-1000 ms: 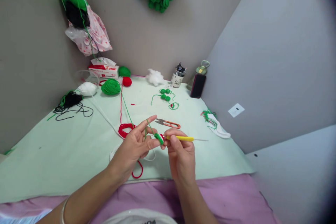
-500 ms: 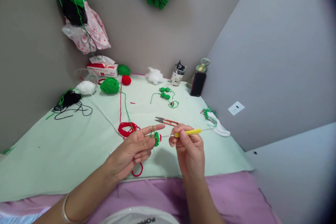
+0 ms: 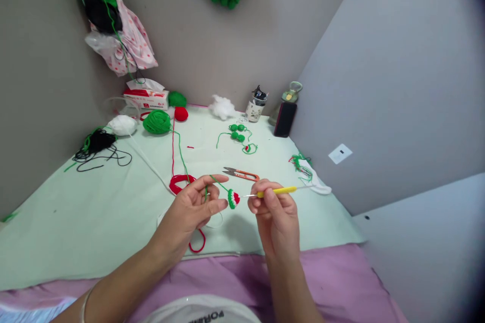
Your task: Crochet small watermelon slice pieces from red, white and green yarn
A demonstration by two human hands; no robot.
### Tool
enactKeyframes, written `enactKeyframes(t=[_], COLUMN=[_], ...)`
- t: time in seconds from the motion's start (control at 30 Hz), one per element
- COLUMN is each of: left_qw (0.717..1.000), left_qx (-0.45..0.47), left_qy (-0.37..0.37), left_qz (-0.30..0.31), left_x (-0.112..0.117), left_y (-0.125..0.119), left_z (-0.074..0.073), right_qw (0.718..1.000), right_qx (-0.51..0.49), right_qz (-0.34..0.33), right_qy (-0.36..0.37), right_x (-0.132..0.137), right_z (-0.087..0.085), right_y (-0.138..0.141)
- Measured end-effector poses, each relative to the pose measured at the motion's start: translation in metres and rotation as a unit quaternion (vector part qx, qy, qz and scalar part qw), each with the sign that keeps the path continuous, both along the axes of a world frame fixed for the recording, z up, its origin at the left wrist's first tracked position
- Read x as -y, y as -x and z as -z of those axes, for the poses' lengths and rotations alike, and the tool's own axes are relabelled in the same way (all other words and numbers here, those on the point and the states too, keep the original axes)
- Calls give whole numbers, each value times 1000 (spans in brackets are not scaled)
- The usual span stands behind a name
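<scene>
My right hand [image 3: 276,207] grips a crochet hook [image 3: 284,190] by its yellow handle, the thin metal shaft pointing left. At the shaft's tip is a small crocheted piece [image 3: 234,199] in green, white and red. Just left of it, my left hand [image 3: 199,202] has green yarn [image 3: 220,183] running over its index finger and down to the piece. The left thumb tip lies close beside the piece; whether they touch I cannot tell. Behind my hands lie orange-handled thread snips [image 3: 242,174]. A loose coil of red yarn [image 3: 178,184] is partly hidden behind my left hand.
Green [image 3: 157,122], red [image 3: 181,113] and white [image 3: 123,125] yarn balls sit back left, near a tangle of black yarn [image 3: 99,140] and a tissue box [image 3: 147,98]. Small green crocheted balls [image 3: 237,136], stuffing [image 3: 222,107], a jar [image 3: 255,109] and a phone [image 3: 285,119] stand farther back.
The crocheted piece has come away from the left thumb and finger, moving slightly right with the hook. My left index finger has curled, and the green yarn now stretches to the piece.
</scene>
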State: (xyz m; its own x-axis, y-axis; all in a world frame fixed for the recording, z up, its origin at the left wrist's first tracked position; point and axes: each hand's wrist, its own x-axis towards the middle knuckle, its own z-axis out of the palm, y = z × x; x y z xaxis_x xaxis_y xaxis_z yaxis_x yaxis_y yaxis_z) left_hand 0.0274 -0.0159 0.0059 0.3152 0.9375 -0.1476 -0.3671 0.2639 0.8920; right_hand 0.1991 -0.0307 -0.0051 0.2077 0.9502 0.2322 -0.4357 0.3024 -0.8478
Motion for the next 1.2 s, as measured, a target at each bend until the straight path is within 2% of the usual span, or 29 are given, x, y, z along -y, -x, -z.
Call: enactKeyframes(t=[0.17, 0.4, 0.67, 0.77, 0.83, 0.97, 1.1, 1.2], left_qw=[1000, 999, 998, 997, 996, 997, 999, 1000], left_qx=[1, -29, -10, -4, 2, 1, -6, 4], left_qy=[-16, -13, -12, -15, -14, -16, -26, -23], left_qz=[26, 26, 62, 79, 84, 69, 38, 17], left_x=[4, 3, -5, -5, -3, -1, 0, 0], left_y=[3, 1, 7, 4, 0, -6, -5, -4], left_z=[-2, -2, 3, 5, 5, 2, 0, 0], right_qw=[998, 990, 999, 999, 997, 989, 990, 988], right_qx=[43, 108, 2, 14, 59, 126, 125, 136], right_qz=[35, 55, -29, -52, -36, 14, 11, 14], right_qy=[-40, -70, 16, 2, -36, -77, -57, -69], right_x=[2, 7, 1, 1, 1, -1, -4, -3], right_z=[3, 4, -7, -2, 4, 13, 13, 11], right_y=[1, 0, -17, -10, -3, 6, 8, 14])
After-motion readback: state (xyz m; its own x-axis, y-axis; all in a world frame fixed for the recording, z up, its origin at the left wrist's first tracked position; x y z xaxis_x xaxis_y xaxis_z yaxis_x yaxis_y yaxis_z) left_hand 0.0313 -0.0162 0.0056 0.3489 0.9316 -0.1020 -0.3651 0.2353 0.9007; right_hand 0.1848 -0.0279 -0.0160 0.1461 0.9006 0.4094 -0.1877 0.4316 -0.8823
